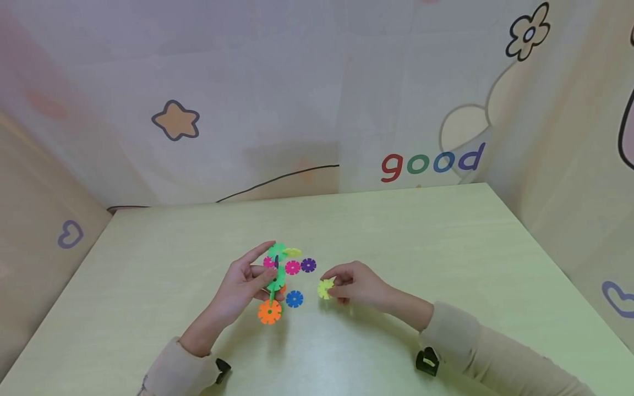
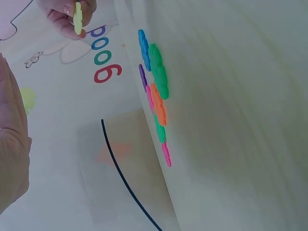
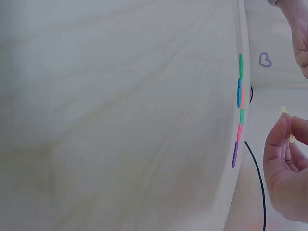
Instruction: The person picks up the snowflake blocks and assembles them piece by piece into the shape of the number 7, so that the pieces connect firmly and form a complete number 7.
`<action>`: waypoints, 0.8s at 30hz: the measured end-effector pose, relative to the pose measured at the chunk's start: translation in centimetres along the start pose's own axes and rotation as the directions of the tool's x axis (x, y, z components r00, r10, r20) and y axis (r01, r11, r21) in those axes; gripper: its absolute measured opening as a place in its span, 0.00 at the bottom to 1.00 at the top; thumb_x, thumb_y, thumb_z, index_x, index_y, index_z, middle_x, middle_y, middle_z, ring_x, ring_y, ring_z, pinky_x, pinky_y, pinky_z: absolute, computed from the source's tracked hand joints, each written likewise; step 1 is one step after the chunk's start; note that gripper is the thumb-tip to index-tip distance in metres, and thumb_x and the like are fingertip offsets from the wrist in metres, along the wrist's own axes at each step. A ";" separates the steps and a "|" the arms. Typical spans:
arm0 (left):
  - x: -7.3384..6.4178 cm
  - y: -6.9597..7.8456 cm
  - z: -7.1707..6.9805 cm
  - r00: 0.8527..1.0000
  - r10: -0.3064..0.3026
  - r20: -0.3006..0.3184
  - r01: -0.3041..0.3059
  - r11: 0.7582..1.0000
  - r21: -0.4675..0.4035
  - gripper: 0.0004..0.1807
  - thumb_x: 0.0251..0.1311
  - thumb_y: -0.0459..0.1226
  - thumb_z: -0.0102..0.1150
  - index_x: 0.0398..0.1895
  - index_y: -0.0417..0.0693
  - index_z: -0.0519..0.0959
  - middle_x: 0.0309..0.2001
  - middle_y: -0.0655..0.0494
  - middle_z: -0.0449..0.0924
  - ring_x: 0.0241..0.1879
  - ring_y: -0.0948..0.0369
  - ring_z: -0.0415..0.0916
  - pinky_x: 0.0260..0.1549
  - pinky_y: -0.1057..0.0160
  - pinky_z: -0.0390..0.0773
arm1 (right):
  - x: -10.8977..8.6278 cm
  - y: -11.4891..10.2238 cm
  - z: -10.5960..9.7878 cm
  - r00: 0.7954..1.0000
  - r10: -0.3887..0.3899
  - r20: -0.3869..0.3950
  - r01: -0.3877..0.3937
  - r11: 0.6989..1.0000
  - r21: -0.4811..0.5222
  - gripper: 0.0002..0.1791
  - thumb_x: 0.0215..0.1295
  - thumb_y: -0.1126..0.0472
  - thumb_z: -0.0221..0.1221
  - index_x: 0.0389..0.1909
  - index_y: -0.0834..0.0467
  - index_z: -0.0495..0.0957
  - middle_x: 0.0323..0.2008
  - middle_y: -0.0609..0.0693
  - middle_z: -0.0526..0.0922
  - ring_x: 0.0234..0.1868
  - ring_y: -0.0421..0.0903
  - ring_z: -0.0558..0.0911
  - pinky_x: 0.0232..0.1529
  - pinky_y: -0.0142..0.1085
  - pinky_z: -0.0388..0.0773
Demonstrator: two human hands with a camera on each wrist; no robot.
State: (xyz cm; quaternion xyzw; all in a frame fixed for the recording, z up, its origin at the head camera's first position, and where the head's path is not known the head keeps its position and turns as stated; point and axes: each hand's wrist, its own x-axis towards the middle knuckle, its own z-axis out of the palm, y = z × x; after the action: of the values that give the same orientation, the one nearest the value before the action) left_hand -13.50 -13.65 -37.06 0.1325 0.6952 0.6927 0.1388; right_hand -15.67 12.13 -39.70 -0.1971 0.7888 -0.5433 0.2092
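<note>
My left hand [image 1: 240,286] grips a chain of joined notched plastic discs, its thumb lying on a green disc [image 1: 275,281]. An orange disc [image 1: 269,312] is at the chain's near end. Toward the far end are another green disc [image 1: 277,252] and a yellow disc [image 1: 293,253]. Between thumb and fingers, my right hand [image 1: 359,286] pinches a single pale yellow disc [image 1: 324,289], apart from the chain. That same disc appears edge-on in the left wrist view, with the right hand [image 2: 62,14] around it. Fingers hide part of the chain.
Loose discs lie flat on the pale table [image 1: 386,231]: a blue disc [image 1: 294,298], a pink disc [image 1: 293,268], a purple disc [image 1: 309,265] and several more partly behind the left hand. A printed curtain [image 1: 297,82] surrounds the table's back and sides.
</note>
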 end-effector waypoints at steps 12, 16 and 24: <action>0.0 0.1 0.2 1.000 0.009 0.010 -0.009 1.000 -0.008 0.32 0.63 0.33 0.52 0.69 0.46 0.52 0.30 0.38 0.79 0.26 0.53 0.81 0.29 0.60 0.80 | 0.0 -1.5 -0.7 0.998 0.017 -0.065 -0.007 0.988 0.157 0.17 0.58 0.69 0.59 0.49 0.69 0.73 0.28 0.63 0.78 0.24 0.49 0.79 0.31 0.39 0.80; 0.1 0.0 0.2 1.000 0.011 0.011 -0.011 1.000 -0.023 0.32 0.63 0.34 0.52 0.68 0.48 0.53 0.30 0.39 0.80 0.26 0.52 0.81 0.29 0.59 0.80 | 0.2 -1.8 -0.8 0.997 0.009 -0.072 0.005 0.982 0.189 0.17 0.58 0.69 0.59 0.48 0.69 0.73 0.27 0.61 0.79 0.24 0.48 0.79 0.32 0.39 0.80; 0.1 0.0 0.2 1.000 0.002 0.012 -0.002 1.000 -0.021 0.33 0.62 0.35 0.53 0.68 0.50 0.53 0.29 0.44 0.80 0.26 0.52 0.81 0.30 0.58 0.80 | 0.5 -2.3 -0.8 0.992 0.001 -0.128 0.023 0.982 0.186 0.18 0.57 0.68 0.60 0.49 0.68 0.73 0.26 0.58 0.79 0.25 0.48 0.80 0.33 0.38 0.80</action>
State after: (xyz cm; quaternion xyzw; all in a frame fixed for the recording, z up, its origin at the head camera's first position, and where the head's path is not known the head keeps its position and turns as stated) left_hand -13.54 -13.46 -37.06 0.1357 0.6869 0.6994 0.1435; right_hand -16.37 11.72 -37.33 -0.1458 0.7449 -0.6276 0.1730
